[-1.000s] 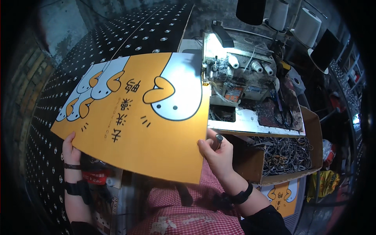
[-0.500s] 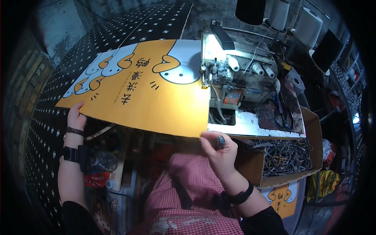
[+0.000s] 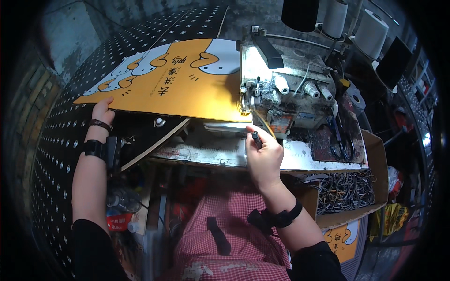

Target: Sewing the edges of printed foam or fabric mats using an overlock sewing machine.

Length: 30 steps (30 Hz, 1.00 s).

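A yellow mat [image 3: 199,96] printed with white ducks and dark characters lies flat, its right edge under the lit presser area of an overlock sewing machine [image 3: 300,70]. My left hand [image 3: 102,112] is closed on the mat's near edge by the left corner, thumb on top. At the near right corner, just in front of the presser foot, my right hand [image 3: 265,152] has its curled fingers at the mat's edge. A small dark piece [image 3: 256,136] sits at its index finger, like a ring; its exact kind is unclear. The right fingertips are partly hidden.
Scissors [image 3: 344,140] lie on the machine table [image 3: 300,157] at the right. Below is a cardboard box [image 3: 351,213] of tangled trimmings, with more printed mats [image 3: 344,241] under it. Thread cones [image 3: 370,33] stand behind. A black studded surface [image 3: 56,159] spreads leftward.
The mat has slid away from me along the machine, its near edge now close to the presser foot. Both hands have moved forward with it, uncovering the white machine table.
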Each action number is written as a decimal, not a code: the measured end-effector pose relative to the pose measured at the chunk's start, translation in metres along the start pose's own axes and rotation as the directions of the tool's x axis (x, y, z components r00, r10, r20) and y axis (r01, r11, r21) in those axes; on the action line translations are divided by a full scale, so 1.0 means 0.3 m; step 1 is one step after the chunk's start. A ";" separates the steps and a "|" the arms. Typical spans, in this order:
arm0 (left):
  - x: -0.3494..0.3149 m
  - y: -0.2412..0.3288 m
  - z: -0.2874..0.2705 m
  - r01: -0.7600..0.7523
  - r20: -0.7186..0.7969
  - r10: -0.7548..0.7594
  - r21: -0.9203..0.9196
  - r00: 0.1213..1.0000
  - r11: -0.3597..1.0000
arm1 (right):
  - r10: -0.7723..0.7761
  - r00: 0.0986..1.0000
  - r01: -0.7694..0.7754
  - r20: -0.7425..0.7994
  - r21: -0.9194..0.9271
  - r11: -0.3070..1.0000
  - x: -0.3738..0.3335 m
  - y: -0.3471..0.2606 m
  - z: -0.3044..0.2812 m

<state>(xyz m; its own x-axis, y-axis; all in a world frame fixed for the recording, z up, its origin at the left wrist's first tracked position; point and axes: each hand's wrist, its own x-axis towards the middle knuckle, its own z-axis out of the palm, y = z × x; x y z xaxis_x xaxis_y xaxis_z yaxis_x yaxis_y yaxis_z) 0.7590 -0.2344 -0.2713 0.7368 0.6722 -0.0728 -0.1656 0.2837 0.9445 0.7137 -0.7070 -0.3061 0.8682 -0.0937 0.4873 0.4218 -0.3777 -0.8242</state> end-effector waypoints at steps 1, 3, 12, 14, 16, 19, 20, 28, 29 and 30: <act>0.023 0.001 0.000 -0.056 0.010 0.056 -0.020 0.998 0.998 | -0.036 0.999 0.036 0.002 0.009 0.999 -0.005 -0.004 0.005; 0.038 0.021 0.011 -0.045 0.038 0.047 -0.034 0.998 0.998 | -0.066 0.998 0.066 0.013 -0.022 0.998 -0.016 -0.024 0.000; -0.671 0.110 0.137 -0.546 0.122 0.536 0.069 0.835 0.835 | -0.590 0.773 0.577 0.234 0.128 0.807 -0.019 -0.328 0.033; -0.963 0.076 0.178 -0.551 0.196 0.526 0.110 0.828 0.827 | -0.689 0.674 0.660 0.265 0.203 0.723 -0.042 -0.440 0.065; -1.177 0.060 0.170 -0.751 0.394 0.681 0.035 0.617 0.660 | -0.744 0.598 0.701 0.299 0.257 0.666 -0.092 -0.506 0.092; -1.188 0.037 -0.067 -0.581 0.002 0.586 -0.120 0.811 0.805 | -0.642 0.653 0.354 0.403 0.586 0.729 -0.117 -0.496 0.038; -1.177 0.041 -0.163 -0.403 0.086 0.436 -0.256 0.896 0.879 | -0.571 0.621 0.214 0.537 0.585 0.782 -0.114 -0.490 0.000; -1.149 -0.016 0.020 -0.253 -0.439 0.072 -0.368 0.895 0.895 | 0.026 0.935 -0.175 0.353 0.399 0.900 -0.110 -0.235 -0.025; -1.160 -0.015 0.002 -0.251 -0.448 0.066 -0.369 0.892 0.895 | 0.087 0.988 -0.114 0.126 0.228 0.967 -0.025 -0.241 -0.043; -1.177 -0.013 -0.009 -0.270 -0.422 0.095 -0.376 0.902 0.886 | 0.145 0.985 -0.166 0.095 0.276 0.947 0.037 -0.178 -0.021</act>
<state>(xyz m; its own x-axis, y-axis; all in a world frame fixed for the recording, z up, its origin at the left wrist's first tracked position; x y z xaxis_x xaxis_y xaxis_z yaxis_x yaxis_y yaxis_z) 0.4978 -0.4710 -0.2500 0.3718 0.9217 -0.1107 -0.5921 0.3273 0.7364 0.6991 -0.6937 -0.2549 0.9410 -0.0596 0.3332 0.3276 -0.0873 -0.9408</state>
